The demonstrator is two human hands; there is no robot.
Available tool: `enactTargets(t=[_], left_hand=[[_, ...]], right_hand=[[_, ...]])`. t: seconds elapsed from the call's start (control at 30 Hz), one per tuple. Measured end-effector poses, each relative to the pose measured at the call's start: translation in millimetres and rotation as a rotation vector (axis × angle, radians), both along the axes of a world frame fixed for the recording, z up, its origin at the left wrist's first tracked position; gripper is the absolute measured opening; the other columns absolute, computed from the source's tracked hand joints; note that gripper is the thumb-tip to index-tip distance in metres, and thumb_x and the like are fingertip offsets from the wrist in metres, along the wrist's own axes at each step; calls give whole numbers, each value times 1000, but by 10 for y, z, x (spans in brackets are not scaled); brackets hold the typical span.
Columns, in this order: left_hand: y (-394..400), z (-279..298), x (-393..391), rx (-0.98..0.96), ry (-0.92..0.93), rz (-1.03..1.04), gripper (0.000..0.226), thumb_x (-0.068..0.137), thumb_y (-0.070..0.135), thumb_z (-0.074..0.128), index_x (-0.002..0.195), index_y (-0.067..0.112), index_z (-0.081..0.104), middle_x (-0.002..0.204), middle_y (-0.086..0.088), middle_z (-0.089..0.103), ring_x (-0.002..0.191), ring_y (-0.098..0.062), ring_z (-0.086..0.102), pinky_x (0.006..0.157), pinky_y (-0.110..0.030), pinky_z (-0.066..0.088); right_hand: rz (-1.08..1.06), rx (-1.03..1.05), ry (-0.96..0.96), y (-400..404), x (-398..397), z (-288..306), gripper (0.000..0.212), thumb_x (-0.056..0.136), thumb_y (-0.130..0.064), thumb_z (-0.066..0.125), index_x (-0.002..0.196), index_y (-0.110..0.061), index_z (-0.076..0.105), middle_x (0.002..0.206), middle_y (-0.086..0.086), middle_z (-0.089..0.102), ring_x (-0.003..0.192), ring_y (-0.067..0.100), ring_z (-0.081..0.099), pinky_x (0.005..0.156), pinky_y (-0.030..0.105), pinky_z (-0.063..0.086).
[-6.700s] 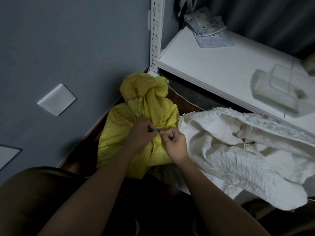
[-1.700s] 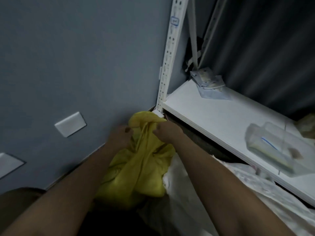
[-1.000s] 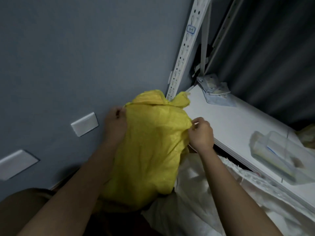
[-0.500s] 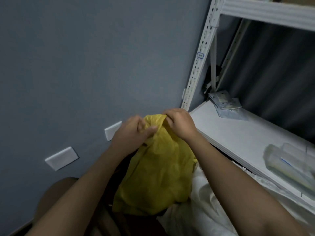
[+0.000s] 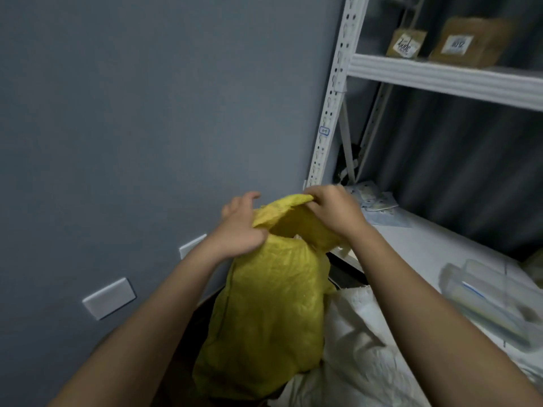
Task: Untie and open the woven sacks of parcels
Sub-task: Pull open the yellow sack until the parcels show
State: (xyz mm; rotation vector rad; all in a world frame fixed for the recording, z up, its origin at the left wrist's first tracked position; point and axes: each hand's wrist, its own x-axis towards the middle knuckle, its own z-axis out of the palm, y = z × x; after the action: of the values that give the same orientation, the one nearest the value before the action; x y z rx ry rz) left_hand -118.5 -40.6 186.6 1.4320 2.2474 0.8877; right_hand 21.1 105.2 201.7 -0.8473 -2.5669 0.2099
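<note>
Grey wall (image 5: 147, 113) on one side, white metal shelving (image 5: 440, 77) on the other, and wedged in the corner between them stands the yellow woven sack (image 5: 270, 318), upright on the floor with a white woven sack (image 5: 361, 348) slumped against its right flank.

Both hands are up at the mouth. The right hand (image 5: 335, 212) has its fingers curled over the top edge of the yellow rim, pinching the fabric and lifting it toward the shelf post. The left hand (image 5: 239, 227) is pressed against the near side of the mouth, thumb down on the weave, its fingers (image 5: 249, 198) spread and half-extended above the rim, more a push than a firm grip. Between the two, a dark gap shows with something pale just visible inside. No tie shows at the neck, so this looks like the spreading-open stage.

Now the risks. Only the right hand really has the rim, so a hard pull could drag the whole sack over toward the shelf, or topple it onto the white sack and spill the parcels. Woven fabric is slick, and the pinched edge could slip free and let the mouth fold shut. The corner is tight, too: the right hand is close to the perforated post, and a wide tug could knock the knuckles against it or disturb the flat packets (image 5: 376, 204) lying on the lower shelf (image 5: 440, 251) just behind. Light is dim, so what lies inside is hard to judge.
</note>
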Motion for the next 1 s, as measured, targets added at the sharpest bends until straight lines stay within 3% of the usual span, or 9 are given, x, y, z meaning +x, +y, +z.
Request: enactTargets(t=[0.07, 0.17, 0.3, 0.37, 0.47, 0.57, 0.73, 0.87, 1.0], left_hand=[[75, 157, 180, 11, 7, -119, 68, 87, 32, 63, 144, 22, 28, 144, -5, 36, 134, -23, 32, 107, -35, 29], [188, 390, 213, 318, -46, -17, 13, 93, 28, 58, 94, 15, 61, 90, -5, 63, 90, -22, 61, 71, -29, 41], [95, 586, -9, 337, -412, -93, 15, 93, 18, 58, 79, 18, 63, 62, 10, 61, 55, 1, 55, 56, -18, 43], [57, 627, -65, 242, -303, -159, 10, 88, 25, 66, 93, 18, 61, 76, 6, 62, 67, -3, 57, 66, -23, 46], [143, 705, 39, 273, -142, -250, 49, 74, 43, 76, 116, 32, 51, 111, 5, 58, 99, -7, 57, 86, -26, 47], [218, 895, 164, 518, -125, -116, 17, 92, 28, 59, 95, 12, 63, 89, -6, 65, 80, -15, 57, 74, -30, 45], [123, 1049, -15, 591, -637, 19, 28, 99, 29, 47, 83, 13, 63, 73, -3, 68, 64, -14, 64, 66, -27, 51], [65, 1106, 37, 569, -730, -67, 28, 100, 26, 45, 84, 11, 63, 66, 2, 70, 59, -9, 65, 57, -20, 53], [51, 1124, -270, 660, -235, 310, 25, 97, 31, 49, 108, 10, 57, 105, -4, 62, 101, -19, 60, 87, -30, 44]], right_hand=[[88, 107, -65, -131, -103, 321, 21, 90, -21, 55, 105, -24, 69, 102, 2, 71, 99, 25, 61, 79, 38, 49], [116, 157, -39, -155, -29, 654, 23, 85, -29, 65, 108, -28, 66, 100, -4, 68, 96, 16, 60, 77, 34, 48], [86, -297, 170, -46, 296, 740, 20, 76, -19, 79, 94, -13, 73, 87, -1, 70, 81, 14, 63, 67, 25, 52], [101, -429, 341, -73, 331, 771, 17, 76, -10, 78, 92, -7, 74, 81, 1, 68, 73, 12, 62, 58, 16, 51], [176, -463, 423, -177, 205, 950, 33, 73, -13, 81, 104, -18, 69, 83, -1, 66, 72, 7, 62, 65, 20, 54], [196, -252, 440, -255, 86, 1082, 52, 74, -16, 79, 121, -29, 60, 93, -4, 61, 82, 6, 57, 74, 22, 48], [157, -368, 492, -274, 147, 945, 71, 77, -34, 77, 138, -27, 41, 132, -7, 48, 119, 2, 48, 103, 25, 40], [209, -609, 575, -362, -7, 739, 23, 88, -13, 66, 109, -7, 62, 99, 6, 67, 77, -3, 63, 77, 20, 55], [84, -329, 746, -218, -41, 902, 16, 87, -20, 67, 78, -7, 64, 70, 5, 57, 63, 12, 51, 60, 29, 40]])
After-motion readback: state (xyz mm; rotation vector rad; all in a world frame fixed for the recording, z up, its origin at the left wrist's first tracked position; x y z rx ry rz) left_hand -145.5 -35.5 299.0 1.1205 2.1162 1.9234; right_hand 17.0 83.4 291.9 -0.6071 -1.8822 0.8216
